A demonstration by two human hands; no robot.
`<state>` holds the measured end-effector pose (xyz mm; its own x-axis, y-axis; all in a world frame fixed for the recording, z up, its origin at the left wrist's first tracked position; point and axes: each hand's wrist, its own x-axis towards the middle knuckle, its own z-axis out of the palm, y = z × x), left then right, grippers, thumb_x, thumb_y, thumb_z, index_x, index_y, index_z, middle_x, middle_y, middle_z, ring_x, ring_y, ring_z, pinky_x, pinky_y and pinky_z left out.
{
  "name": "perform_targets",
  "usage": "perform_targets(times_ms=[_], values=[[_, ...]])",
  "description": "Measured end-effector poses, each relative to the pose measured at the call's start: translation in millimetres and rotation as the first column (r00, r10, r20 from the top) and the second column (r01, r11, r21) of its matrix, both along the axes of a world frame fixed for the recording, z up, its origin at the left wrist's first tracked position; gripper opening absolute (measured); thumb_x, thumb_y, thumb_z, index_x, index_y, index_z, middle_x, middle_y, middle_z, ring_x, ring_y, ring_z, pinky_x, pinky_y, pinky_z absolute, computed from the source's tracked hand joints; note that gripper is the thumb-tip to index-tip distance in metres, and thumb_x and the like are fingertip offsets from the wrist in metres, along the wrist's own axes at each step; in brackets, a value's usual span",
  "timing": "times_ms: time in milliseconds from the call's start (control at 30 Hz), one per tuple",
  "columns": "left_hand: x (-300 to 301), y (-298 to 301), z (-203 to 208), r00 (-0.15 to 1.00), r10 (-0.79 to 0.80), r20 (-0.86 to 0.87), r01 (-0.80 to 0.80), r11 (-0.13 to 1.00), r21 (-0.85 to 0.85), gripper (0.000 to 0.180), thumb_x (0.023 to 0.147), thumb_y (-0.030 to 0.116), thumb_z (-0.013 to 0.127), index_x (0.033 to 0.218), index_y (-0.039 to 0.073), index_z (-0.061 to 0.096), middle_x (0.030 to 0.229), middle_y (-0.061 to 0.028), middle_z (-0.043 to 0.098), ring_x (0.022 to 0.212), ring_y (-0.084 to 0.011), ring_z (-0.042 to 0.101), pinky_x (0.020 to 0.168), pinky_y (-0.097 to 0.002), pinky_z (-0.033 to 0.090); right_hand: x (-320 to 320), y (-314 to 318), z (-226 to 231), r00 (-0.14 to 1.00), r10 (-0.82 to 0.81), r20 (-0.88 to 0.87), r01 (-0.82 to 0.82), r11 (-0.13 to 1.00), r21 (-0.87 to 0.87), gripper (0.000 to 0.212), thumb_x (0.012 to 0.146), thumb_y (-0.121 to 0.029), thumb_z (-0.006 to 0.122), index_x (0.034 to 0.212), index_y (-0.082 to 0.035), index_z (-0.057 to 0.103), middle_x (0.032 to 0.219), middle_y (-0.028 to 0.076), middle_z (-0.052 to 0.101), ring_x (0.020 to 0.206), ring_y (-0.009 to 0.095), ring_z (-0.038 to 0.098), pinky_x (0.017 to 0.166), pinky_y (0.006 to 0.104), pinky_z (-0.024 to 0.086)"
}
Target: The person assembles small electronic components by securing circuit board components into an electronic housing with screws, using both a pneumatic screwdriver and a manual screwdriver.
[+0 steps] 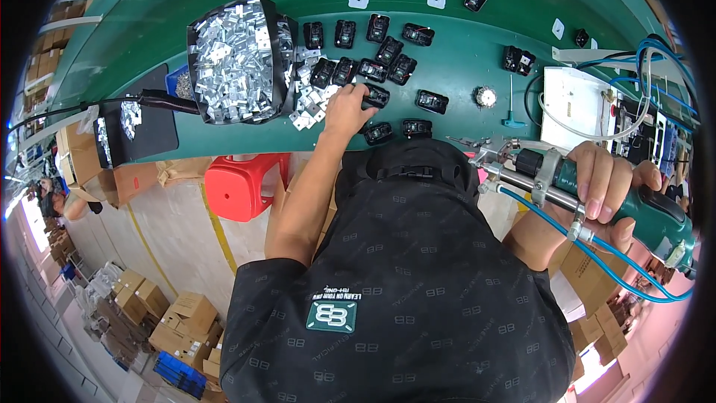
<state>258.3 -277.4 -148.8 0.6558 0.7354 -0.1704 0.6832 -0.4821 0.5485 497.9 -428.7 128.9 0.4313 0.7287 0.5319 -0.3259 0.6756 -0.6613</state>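
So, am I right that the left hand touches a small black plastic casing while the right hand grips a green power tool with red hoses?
Not quite: the head view shows blue hoses, not red, on the tool in the right hand; the left hand touches the casing.

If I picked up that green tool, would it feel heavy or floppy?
The green tool would probably feel heavy, with its bulky body and metal tube. It looks rigid, but the curving blue hose may flex and tug.

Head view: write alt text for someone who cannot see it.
A person's left hand touches a black casing on a green table while the right hand grips a green handheld tool. More black casings lie nearby, near a heap of silver metal pieces.
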Motion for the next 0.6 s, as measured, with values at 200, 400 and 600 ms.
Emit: perform_targets(times_ms=[200, 400, 600], values=[[-3.3, -5.2, -6.2, 0.996, 0.036, 0.086, -0.031, 0.998, -0.059, 0.034, 0.062, 0.018, 0.078, 0.088, 0.006, 0.059, 0.079, -0.0101, 0.059, 0.077, -0.0285, 0.059, 0.069, -0.0382, 0.048, 0.0, -2.1, -1.7, 1.000, -0.001, 0.005, 0.001, 1.000, -0.011, 0.050, 0.076, -0.022, 0.065, 0.120, -0.009, 0.044, 0.062, -0.004, 0.053, 0.058, 0.008, 0.054, 0.055, 0.0214, 0.039], [-0.7, -1.6, -4.6, 0.988, 0.146, 0.051, -0.138, 0.981, -0.135, 0.040, 0.063, 0.016, 0.077, 0.098, 0.009, 0.060, 0.082, -0.0116, 0.058, 0.080, -0.0296, 0.059, 0.070, -0.0398, 0.048, 2.5, -3.5, -3.4, 1.000, 0.007, 0.020, -0.008, 1.000, 0.005, 0.052, 0.076, -0.023, 0.064, 0.122, -0.009, 0.043, 0.063, -0.004, 0.052, 0.059, 0.008, 0.054, 0.055, 0.0214, 0.039], [-0.3, -7.0, -10.5, 0.993, 0.116, -0.029, -0.118, 0.987, -0.112, 0.053, 0.062, 0.014, 0.077, 0.111, 0.010, 0.057, 0.087, -0.0123, 0.057, 0.084, -0.0309, 0.057, 0.075, -0.0400, 0.047, -1.2, -2.1, -4.8, 0.999, -0.028, 0.016, 0.029, 0.999, -0.023, 0.053, 0.076, -0.023, 0.064, 0.122, -0.009, 0.042, 0.063, -0.004, 0.052, 0.058, 0.009, 0.054, 0.054, 0.0216, 0.039]])
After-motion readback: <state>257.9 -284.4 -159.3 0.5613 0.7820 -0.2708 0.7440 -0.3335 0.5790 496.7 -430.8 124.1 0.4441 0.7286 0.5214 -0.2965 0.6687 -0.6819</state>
